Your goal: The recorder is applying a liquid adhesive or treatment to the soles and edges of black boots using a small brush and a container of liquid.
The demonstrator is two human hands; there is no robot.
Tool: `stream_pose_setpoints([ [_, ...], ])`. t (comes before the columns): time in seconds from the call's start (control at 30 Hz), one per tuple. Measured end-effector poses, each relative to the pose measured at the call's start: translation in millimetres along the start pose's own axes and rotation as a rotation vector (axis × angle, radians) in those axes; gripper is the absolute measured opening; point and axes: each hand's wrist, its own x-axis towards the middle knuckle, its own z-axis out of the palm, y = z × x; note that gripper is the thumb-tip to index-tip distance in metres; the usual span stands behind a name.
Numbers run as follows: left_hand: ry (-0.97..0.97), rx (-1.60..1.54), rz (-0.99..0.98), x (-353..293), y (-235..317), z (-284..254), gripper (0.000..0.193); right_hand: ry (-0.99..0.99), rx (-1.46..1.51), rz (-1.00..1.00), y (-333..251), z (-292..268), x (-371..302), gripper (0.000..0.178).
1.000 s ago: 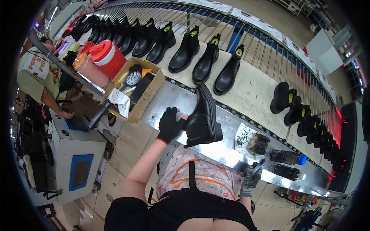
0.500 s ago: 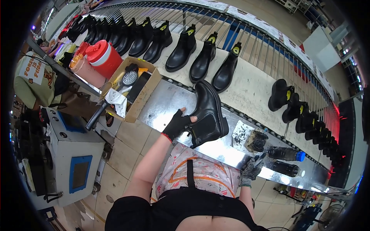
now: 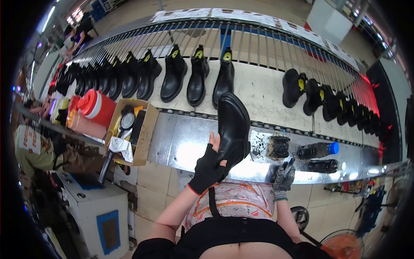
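A black ankle boot is in my left hand, which wears a black fingerless glove. The boot's toe points away from me, its sole faces right, and its heel end is close to me. My fingers lie along its left side, and the thumb presses near the opening. To the right, my right hand, in a grey knit glove with darkened fingertips, is at the near edge of the metal table. Its fingers point forward, slightly apart, with nothing visibly held. Just beyond it sits a black-stained sponge-like block.
Two dark bottles, one blue-capped and another, lie right of the block. A cardboard box of brushes and tools stands left, beside a red jug. Black boots line the pale conveyor beyond the table.
The boot has turned more upright, its toe pointing straighter away. My left hand has shifted its grip lower on it. My view has swung; the right hand stays beside the stained block.
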Motion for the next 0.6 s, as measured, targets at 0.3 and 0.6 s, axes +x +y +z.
stream_pose_setpoints([
  [0.3, -0.092, 0.069, 0.058, -14.9, 9.3, 11.6, 0.091, 0.180, -0.179, -0.283, -16.7, 16.0, 8.3, 0.028],
  [0.6, -0.026, -0.098, -0.087, -7.1, -2.4, 12.0, 0.084, 0.103, -0.068, -0.203, -17.0, 18.0, 3.5, 0.035],
])
